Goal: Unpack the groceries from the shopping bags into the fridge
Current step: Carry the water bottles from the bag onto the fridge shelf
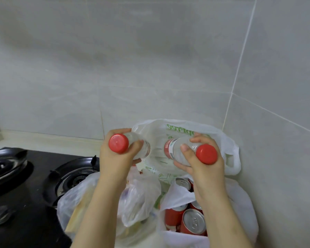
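Fingers point(186, 150) curled round two red-capped bottles: left hand point(115, 159) grips left bottle point(142, 147), right hand point(207, 171) grips right bottle point(177, 149), both held over far bag point(230, 145). Unpacking step underway; fridge not visible, so next I'd turn and carry them. Cans point(192, 221) sit near right.

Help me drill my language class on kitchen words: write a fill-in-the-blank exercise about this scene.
1. The left hand grips the left bottle, the right hand grips the right bottle; both caps are ____.
2. The bag below the right hand holds red drink ____.
3. The stove at the left is coloured ____.

Missing words: red; cans; black.
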{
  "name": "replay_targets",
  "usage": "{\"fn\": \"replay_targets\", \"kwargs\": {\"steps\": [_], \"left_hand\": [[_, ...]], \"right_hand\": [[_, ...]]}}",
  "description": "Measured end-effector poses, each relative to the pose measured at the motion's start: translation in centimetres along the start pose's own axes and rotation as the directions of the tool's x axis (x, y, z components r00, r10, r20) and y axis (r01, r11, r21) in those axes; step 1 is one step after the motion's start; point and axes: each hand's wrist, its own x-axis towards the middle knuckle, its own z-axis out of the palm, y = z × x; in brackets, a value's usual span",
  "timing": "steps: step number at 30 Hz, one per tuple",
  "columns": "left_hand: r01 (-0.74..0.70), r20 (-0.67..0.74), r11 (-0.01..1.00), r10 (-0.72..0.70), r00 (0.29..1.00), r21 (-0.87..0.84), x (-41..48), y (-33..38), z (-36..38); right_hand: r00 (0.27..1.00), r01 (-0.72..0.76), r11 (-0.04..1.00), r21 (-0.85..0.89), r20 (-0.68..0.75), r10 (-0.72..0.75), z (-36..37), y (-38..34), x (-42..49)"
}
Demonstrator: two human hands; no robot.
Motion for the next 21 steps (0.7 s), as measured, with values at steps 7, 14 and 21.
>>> {"fn": "replay_targets", "kwargs": {"steps": [7, 14, 21], "left_hand": [[-0.065, -0.118, 0.997, 0.069, 0.991, 0.036, -2.6, 2.8, -6.5], [-0.063, -0.251, 0.995, 0.082, 0.964, 0.083, -6.0, 5.7, -15.8], [-0.019, -0.48, 0.972, 0.132, 0.867, 0.233, -11.4, 9.0, -26.6]], "right_hand": [[0.988, -0.062, 0.997, 0.036, 0.141, 0.057, 3.7, -0.1, -4.2], [0.933, -0.179, 0.981, 0.078, 0.33, 0.144, 10.2, 0.7, -11.0], [0.791, -0.359, 0.929, 0.09, 0.558, 0.251, 17.8, 1.7, -19.0]]}}
